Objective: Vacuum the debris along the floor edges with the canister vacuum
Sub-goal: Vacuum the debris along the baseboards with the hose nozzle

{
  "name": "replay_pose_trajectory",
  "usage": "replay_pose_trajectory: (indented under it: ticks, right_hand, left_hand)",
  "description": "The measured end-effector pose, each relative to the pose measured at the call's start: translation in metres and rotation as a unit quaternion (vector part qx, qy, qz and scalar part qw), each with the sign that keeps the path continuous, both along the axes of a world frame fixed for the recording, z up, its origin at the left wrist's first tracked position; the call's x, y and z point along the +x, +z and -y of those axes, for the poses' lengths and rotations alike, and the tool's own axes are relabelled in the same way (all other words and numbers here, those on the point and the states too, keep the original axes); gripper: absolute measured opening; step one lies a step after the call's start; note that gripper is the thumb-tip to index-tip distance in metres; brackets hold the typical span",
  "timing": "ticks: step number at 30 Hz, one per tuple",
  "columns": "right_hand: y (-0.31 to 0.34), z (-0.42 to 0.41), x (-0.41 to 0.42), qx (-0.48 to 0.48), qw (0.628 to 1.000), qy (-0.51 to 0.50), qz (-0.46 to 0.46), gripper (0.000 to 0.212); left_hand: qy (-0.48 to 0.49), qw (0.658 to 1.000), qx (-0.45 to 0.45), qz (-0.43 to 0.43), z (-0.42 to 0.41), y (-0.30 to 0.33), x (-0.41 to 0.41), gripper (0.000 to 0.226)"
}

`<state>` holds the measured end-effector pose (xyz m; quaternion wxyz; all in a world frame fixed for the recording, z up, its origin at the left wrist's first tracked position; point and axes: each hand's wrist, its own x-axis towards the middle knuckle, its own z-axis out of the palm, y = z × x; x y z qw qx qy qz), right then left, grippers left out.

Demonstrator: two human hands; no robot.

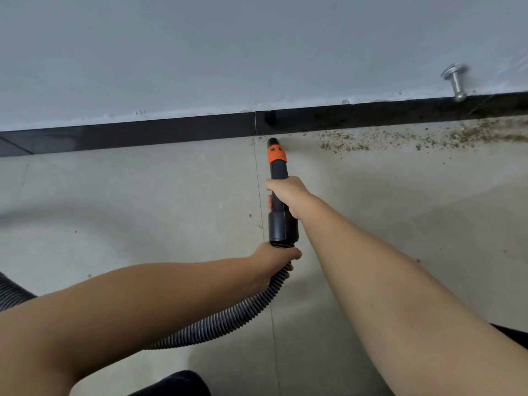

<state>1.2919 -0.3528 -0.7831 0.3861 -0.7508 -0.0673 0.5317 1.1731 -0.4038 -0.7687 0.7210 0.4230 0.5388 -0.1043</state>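
**Working the nozzle along the baseboard**

Stretching across the top, a pale wall [257,52] meets a black baseboard [128,135] above the grey tiled floor [114,195]. A ribbed hose [223,324] curves in from the left. The right hand [285,192] wraps around the black wand [278,172], its orange-collared nozzle [273,142] down at the baseboard's foot. The left hand [274,261] grips the hose just below the cuff. Brown debris [400,138] lies scattered along the edge, right of the nozzle. A metal doorstop [457,81] juts from the wall.
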Motion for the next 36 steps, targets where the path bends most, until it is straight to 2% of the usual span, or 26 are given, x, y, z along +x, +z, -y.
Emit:
replay_pose_trajectory:
  ticks: [8, 18, 23, 36]
  right_hand:
    - [0.005, -0.015, -0.016, -0.004, 0.999, 0.035, -0.010, 0.019]
    - [0.002, 0.004, 0.014, -0.004, 0.999, -0.043, 0.002, 0.012]
    - [0.003, 0.012, 0.033, -0.007, 0.996, -0.085, 0.004, 0.011]
    - [0.008, -0.005, 0.037, -0.013, 0.998, -0.065, 0.000, 0.011]
  left_hand:
    - [0.023, 1.000, 0.004, -0.011, -0.008, 0.000, -0.011, 0.017]
    - [-0.027, 1.000, 0.012, -0.004, -0.004, 0.001, 0.008, 0.014]
    - [-0.053, 0.998, 0.022, 0.002, -0.003, 0.002, 0.023, 0.021]
    - [-0.031, 0.999, 0.022, 0.014, -0.016, 0.004, 0.026, 0.016]
